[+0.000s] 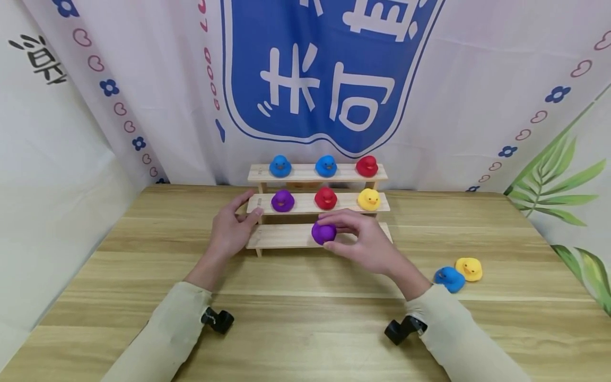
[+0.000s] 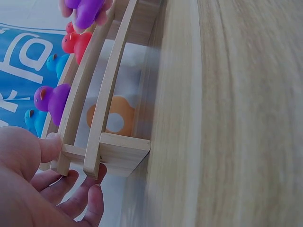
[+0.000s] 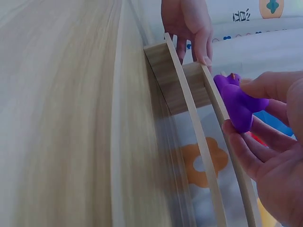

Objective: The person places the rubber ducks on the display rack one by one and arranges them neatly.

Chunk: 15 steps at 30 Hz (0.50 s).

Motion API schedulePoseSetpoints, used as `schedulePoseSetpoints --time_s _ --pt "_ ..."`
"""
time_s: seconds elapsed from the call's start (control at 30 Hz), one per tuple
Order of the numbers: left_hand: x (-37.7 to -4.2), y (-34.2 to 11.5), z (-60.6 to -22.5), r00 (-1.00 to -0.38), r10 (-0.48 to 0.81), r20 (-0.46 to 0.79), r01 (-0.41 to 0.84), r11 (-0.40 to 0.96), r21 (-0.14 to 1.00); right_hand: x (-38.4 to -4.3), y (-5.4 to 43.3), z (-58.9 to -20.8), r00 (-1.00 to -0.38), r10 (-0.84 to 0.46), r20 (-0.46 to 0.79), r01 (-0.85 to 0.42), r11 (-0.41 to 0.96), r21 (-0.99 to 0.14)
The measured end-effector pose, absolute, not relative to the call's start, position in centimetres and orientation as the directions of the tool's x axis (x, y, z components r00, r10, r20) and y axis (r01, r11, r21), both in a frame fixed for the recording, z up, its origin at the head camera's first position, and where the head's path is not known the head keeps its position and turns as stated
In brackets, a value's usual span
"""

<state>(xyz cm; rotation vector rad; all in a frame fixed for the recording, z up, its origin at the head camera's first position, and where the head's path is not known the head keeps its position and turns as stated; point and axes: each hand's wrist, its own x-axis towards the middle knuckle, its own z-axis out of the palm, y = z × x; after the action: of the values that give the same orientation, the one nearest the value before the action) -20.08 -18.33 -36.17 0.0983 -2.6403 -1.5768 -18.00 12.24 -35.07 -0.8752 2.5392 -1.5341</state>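
A small three-step wooden stand stands at the back of the table. My left hand holds the left end of its middle step, thumb on top and fingers beneath, as the left wrist view shows. My right hand pinches a purple rubber duck between thumb and fingers, over the bottom step; whether the duck touches the wood cannot be told. The middle step bears another purple duck, a red duck and a yellow duck. Up top sit two blue ducks and one red duck.
To the right on the table, a blue duck and a yellow duck lie side by side, near my right sleeve. Behind the stand hangs a printed white curtain with a blue panel.
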Motion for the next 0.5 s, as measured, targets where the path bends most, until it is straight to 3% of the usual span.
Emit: schedulePoseSetpoints --time_s 0.5 --pt "-20.1 -18.3 -36.2 -0.997 -0.077 0.032 -0.009 0.479 0.878 -18.1 9.9 -35.3 -0.835 -0.495 0.24 -0.445 0.352 -0.823"
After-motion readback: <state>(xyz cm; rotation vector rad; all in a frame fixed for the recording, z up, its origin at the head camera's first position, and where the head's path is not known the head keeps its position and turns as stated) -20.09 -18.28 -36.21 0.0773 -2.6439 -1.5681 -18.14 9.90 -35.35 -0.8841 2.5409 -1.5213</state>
